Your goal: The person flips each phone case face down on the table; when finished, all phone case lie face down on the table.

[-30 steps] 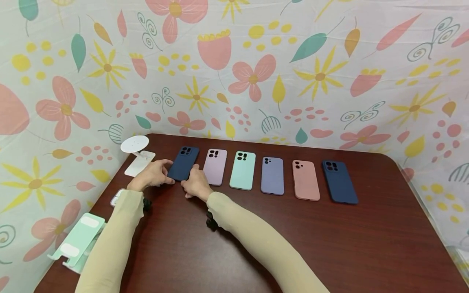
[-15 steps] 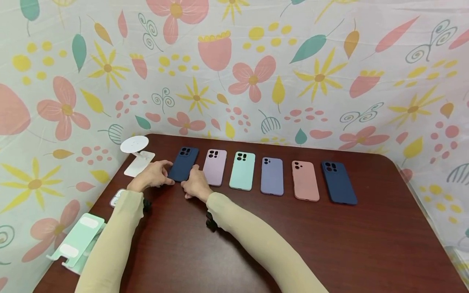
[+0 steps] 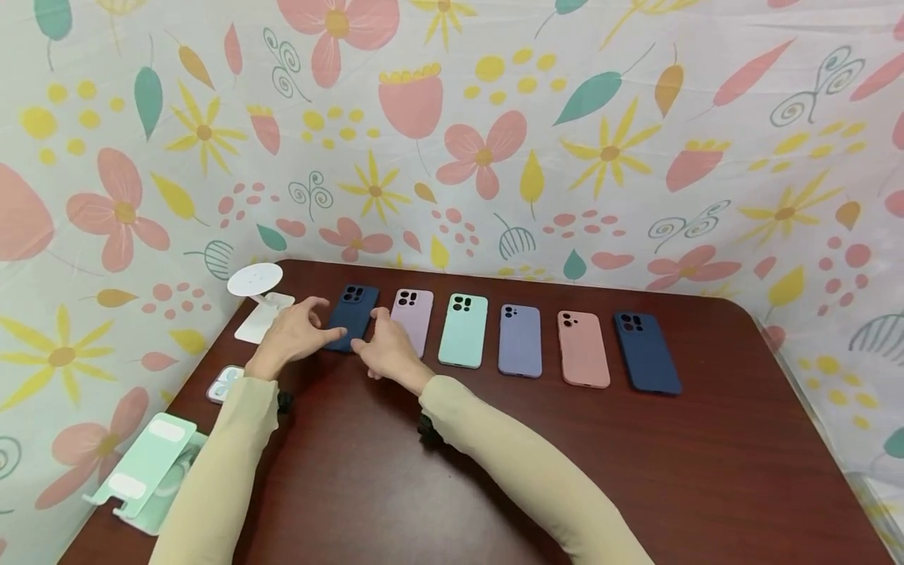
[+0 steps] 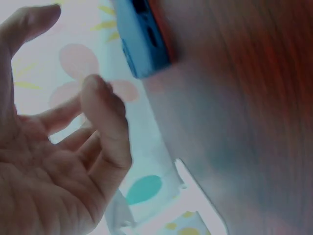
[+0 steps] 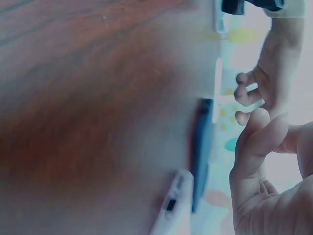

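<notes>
A dark blue phone case (image 3: 355,314) lies back side up at the left end of a row; whether a phone is inside cannot be told. My left hand (image 3: 293,333) hovers at its left, thumb and fingers spread, and the left wrist view shows a gap between that hand (image 4: 58,166) and the blue case (image 4: 142,44). At the near right corner is my right hand (image 3: 390,349), partly over the lilac phone case (image 3: 415,314). Thumb and forefinger of the right hand (image 5: 264,186) come close together in the right wrist view, holding nothing.
Rightward the row continues with mint (image 3: 463,329), periwinkle (image 3: 520,341), pink (image 3: 584,349) and another dark blue case (image 3: 648,353). A white round-topped stand (image 3: 256,279) and a mint stand (image 3: 151,463) line the table's left edge. A pale phone-like object (image 3: 224,383) lies between them.
Both hands have come off the dark blue case and risen slightly, their fingers spreading. The case stays in place. The head view has shifted a little.
</notes>
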`<action>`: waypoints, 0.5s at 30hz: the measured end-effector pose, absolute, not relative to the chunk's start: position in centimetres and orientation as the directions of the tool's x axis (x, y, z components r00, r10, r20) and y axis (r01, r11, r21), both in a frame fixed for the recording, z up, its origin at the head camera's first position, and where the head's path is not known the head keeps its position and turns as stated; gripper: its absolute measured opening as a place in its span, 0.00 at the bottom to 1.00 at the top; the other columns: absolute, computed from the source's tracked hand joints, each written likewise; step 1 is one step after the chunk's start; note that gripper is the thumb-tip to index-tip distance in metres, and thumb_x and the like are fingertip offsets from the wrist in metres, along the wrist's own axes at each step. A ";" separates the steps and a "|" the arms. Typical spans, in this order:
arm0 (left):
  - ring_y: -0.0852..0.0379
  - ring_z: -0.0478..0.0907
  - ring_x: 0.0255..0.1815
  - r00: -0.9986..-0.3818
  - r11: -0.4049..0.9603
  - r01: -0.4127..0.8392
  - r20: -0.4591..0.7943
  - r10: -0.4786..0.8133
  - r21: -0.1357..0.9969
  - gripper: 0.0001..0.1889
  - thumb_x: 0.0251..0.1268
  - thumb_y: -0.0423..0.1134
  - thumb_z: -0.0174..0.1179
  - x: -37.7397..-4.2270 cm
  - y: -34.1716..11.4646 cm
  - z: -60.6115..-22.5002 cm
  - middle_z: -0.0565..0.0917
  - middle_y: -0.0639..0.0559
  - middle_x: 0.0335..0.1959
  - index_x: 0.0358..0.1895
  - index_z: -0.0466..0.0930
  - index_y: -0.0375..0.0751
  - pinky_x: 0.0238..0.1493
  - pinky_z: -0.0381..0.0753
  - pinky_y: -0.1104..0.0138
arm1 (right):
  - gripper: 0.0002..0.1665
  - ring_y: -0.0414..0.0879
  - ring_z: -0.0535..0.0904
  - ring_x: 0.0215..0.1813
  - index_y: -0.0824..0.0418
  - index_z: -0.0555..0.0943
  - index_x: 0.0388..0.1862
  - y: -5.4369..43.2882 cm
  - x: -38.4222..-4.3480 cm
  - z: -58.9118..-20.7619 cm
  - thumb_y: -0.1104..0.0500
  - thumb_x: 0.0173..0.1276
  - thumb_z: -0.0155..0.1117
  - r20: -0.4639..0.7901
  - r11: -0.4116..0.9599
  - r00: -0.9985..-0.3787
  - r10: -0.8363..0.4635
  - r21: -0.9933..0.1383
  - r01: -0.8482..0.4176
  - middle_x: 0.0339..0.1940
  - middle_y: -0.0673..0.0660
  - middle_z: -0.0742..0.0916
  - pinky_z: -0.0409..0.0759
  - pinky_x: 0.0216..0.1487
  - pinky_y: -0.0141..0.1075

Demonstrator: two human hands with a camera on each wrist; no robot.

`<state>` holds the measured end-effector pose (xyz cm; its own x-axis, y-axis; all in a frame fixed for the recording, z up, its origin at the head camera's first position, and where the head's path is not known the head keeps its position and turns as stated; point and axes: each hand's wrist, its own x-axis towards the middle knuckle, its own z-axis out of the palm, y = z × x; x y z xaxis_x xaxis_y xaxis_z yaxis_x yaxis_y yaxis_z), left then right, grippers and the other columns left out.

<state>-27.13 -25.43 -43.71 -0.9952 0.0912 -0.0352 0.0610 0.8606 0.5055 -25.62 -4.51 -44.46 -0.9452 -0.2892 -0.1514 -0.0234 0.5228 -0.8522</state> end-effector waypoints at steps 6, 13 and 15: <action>0.39 0.86 0.47 -0.988 0.841 0.136 0.137 0.075 0.523 0.38 0.70 0.59 0.72 -26.3 -23.6 -43.8 0.88 0.34 0.51 0.73 0.77 0.36 0.52 0.86 0.42 | 0.29 0.46 0.82 0.16 0.63 0.74 0.76 -0.3 -25.2 -43.1 0.56 0.81 0.68 -0.017 0.499 -0.955 -0.296 -0.855 -0.139 0.27 0.56 0.88 0.83 0.21 0.35; 0.39 0.87 0.56 -0.972 0.829 0.169 0.229 0.051 0.533 0.35 0.71 0.59 0.71 -25.5 -22.1 -44.0 0.87 0.37 0.58 0.72 0.79 0.41 0.55 0.87 0.41 | 0.18 0.44 0.85 0.24 0.62 0.85 0.62 5.5 -24.7 -42.5 0.56 0.78 0.70 0.172 0.591 -0.965 -0.197 -0.765 -0.257 0.27 0.56 0.91 0.84 0.38 0.37; 0.40 0.86 0.59 -0.968 0.833 0.182 0.243 0.058 0.523 0.34 0.71 0.59 0.70 -25.4 -21.8 -44.3 0.86 0.39 0.61 0.72 0.79 0.42 0.56 0.86 0.41 | 0.17 0.45 0.85 0.28 0.62 0.86 0.60 7.4 -24.5 -42.5 0.56 0.78 0.71 0.221 0.637 -0.963 -0.155 -0.723 -0.268 0.27 0.54 0.90 0.84 0.44 0.40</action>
